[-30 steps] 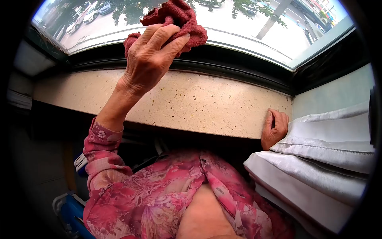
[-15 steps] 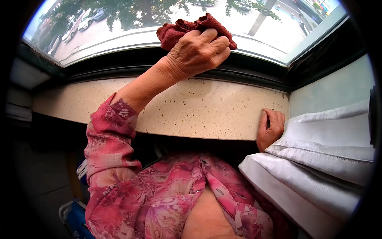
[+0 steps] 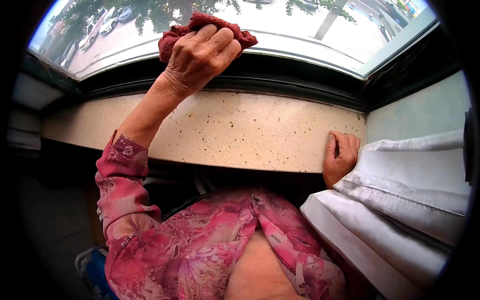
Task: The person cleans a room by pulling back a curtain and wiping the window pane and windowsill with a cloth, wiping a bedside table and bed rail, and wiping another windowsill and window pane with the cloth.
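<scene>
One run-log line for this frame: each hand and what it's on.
left hand: gripping red cloth at window | right hand: resting on sill, fingers curled | curtain: beside right hand

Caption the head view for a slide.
Left hand holds a red cloth at the window; right hand rests on the speckled sill beside a pale curtain.

The cloth is dark red, the sill cream with brown flecks, the window frame black, the curtain silvery white, and the person's blouse pink with a floral print.
</scene>
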Tool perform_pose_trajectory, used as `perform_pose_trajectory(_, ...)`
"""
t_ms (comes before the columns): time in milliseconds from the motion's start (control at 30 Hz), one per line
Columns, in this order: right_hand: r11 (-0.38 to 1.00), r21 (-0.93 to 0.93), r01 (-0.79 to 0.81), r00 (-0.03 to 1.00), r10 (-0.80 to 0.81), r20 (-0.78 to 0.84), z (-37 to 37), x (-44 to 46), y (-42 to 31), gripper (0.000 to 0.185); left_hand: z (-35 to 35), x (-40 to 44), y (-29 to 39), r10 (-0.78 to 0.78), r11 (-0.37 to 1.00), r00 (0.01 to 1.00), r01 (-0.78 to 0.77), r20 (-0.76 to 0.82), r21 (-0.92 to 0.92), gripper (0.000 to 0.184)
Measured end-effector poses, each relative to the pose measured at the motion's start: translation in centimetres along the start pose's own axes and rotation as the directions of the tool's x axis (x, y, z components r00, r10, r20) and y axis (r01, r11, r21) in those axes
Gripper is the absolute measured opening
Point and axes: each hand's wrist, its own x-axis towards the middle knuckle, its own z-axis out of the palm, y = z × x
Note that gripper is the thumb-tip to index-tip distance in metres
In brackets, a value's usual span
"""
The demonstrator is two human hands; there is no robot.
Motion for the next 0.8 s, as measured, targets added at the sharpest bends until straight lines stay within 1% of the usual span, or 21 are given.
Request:
perform_pose_trajectory(67,1.0,0.0,0.004,1.0,-0.004,-0.021,0.0,-0.1,0.0,0.01,1.8,2.3,2.2,0.07,0.998,0.996,-0.07,-0.063,0.007,0.016)
perform_pose_trajectory(133,1.0,0.004,-0.004,1.0,0.004,-0.015,-0.2,-0.3,0.0,0.01,3.1,3.9,4.2,0.088,0.996,0.992,-0.087,-0.086,0.016,0.017)
perform_pose_trajectory(200,1.0,0.001,-0.01,1.0,0.01,-0.012,-0.3,-0.4,0.2,0.01,3.3,3.9,4.3,0.083,0.996,0.993,-0.081,-0.085,0.031,0.017)
perform_pose_trajectory(267,0.995,0.069,-0.074,0.997,0.074,0.012,-0.2,-0.7,0.4,0.007,2.9,3.1,3.7,0.085,0.995,0.995,-0.082,-0.052,0.058,0.018)
perform_pose_trajectory(333,0.997,0.062,-0.052,0.998,0.053,-0.022,0.1,-0.9,0.8,0.008,1.1,1.5,2.0,0.043,0.997,0.998,-0.041,-0.039,0.058,0.019)
perform_pose_trajectory(367,0.998,0.053,-0.033,0.998,0.035,-0.05,0.2,-1.0,0.9,0.01,0.5,0.1,0.9,0.006,0.996,1.0,-0.005,-0.019,0.088,0.021)
perform_pose_trajectory(400,0.998,0.055,-0.039,0.998,0.042,-0.052,0.3,-0.9,0.8,0.01,0.0,-1.2,-0.2,-0.031,0.992,1.0,0.031,-0.003,0.118,0.022)
perform_pose_trajectory(467,1.0,0.01,-0.005,0.998,0.005,-0.059,0.2,-0.6,0.1,0.011,-1.6,-2.3,-1.5,-0.126,0.988,0.991,0.122,0.035,0.098,0.023)
perform_pose_trajectory(533,1.0,0.017,-0.005,0.999,0.006,-0.033,0.2,-0.5,0.2,0.012,-1.5,-2.0,-1.2,-0.144,0.986,0.989,0.14,0.04,0.094,0.024)
perform_pose_trajectory(567,1.0,0.021,0.001,1.0,0.0,-0.013,0.2,-0.4,0.3,0.012,-0.9,-1.5,-0.7,-0.117,0.992,0.993,0.116,0.027,0.055,0.024)
perform_pose_trajectory(667,1.0,0.014,0.001,1.0,-0.001,-0.019,0.1,-0.4,0.0,0.012,1.6,1.0,1.8,-0.045,0.997,0.999,0.044,-0.028,-0.06,0.023)
perform_pose_trajectory(733,1.0,0.01,0.009,1.0,-0.008,-0.029,0.2,-0.4,0.2,0.011,2.7,3.4,3.5,-0.016,1.0,0.995,0.014,-0.103,-0.023,0.02)
perform_pose_trajectory(800,1.0,0.003,0.012,0.999,-0.012,-0.04,0.3,-0.6,0.2,0.011,3.7,5.4,4.5,0.005,0.999,0.988,-0.012,-0.151,-0.041,0.018)
